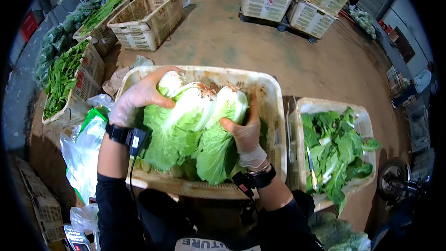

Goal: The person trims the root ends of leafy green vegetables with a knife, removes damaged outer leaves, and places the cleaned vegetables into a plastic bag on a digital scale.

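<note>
Three pale-green Chinese cabbages (186, 114) lie side by side in a white plastic crate (275, 111) in front of me, with white, soil-marked root ends pointing away. My left hand (147, 92), in a clear thin glove, is closed round the left-hand cabbage, its thumb over the white stem. Round the right-hand cabbage (222, 125) curls my right hand (247, 132), also gloved, the thumb on its front and the fingers behind its far side. Between them the three heads are pressed together. More leaves lie beneath, mostly hidden.
To the right a smaller crate (371, 132) holds dark leafy greens (339, 158) and a knife (311, 169). Clear plastic bags (86, 151) lie at the left. Crates of greens (65, 72) and a crate (153, 18) stand far left; stacked crates (265, 2) sit on a dolly beyond. A person (420, 83) is far right.
</note>
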A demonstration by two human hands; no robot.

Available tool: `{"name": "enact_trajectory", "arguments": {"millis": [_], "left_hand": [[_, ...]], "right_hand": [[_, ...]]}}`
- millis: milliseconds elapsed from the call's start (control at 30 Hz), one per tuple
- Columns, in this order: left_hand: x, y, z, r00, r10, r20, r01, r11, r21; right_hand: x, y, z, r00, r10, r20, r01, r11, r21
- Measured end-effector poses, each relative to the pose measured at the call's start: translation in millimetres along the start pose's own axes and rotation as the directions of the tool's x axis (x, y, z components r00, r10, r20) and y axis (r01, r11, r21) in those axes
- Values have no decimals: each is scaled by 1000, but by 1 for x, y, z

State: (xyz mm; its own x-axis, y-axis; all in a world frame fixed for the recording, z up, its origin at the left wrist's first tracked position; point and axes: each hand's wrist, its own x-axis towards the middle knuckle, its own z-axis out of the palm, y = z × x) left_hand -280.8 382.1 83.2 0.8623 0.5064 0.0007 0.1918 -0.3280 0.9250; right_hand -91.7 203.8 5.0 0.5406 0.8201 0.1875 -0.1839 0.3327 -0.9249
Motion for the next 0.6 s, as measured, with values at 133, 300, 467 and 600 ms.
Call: {"name": "enact_trajectory", "arguments": {"millis": [133, 300, 467, 600], "left_hand": [[-13, -75, 39, 948, -270, 169, 313, 886, -343], [-9, -150, 114, 873, -447, 195, 425, 893, 146], [4, -254, 125, 829, -515, 218, 405, 822, 400], [19, -118, 135, 967, -210, 147, 168, 953, 253]], "right_hand": [[-52, 47, -18, 958, 255, -133, -258, 966, -2], [-89, 92, -78, 836, 317, -448, -451, 862, -231], [-87, 60, -70, 938, 103, -330, -245, 871, -426], [-101, 5, -74, 960, -238, -148, 98, 780, -617]]}}
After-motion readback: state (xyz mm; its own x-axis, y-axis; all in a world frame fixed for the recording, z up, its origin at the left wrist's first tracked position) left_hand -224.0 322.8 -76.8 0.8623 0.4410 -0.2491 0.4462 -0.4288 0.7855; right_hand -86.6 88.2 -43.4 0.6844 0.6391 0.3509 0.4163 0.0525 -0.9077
